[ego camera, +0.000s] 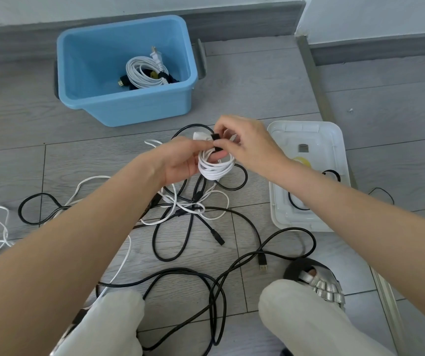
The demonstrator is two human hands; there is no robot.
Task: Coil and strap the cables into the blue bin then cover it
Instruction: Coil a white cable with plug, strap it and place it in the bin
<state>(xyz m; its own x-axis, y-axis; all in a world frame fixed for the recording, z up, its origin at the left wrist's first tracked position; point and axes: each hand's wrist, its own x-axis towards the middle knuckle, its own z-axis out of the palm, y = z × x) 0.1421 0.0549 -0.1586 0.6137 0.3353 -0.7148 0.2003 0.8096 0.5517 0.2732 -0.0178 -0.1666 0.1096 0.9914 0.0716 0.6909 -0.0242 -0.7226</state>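
Above loose floor cables point(188, 273), left hand point(178, 160) grips the light, springy white coil point(215, 167) while right hand point(244, 142) pinches its black strap point(216, 137); best held at the strapped bundle.

**Blue bin, white and black cables, grey floor**

The bin point(126, 104) is light blue, holding a white coil point(143, 73) and a black cable point(124, 82). The held coil point(215, 168) is white with a black strap point(216, 140). Loose cables point(193, 222) are black and white. The lid point(306, 176) is white. The floor point(386, 98) is grey wood-grain. The trousers point(303, 317) are off-white, and the sandal point(321, 286) is silver.

Bare forearms point(83, 227), pale trousers point(309, 319), silver sandal point(324, 286)
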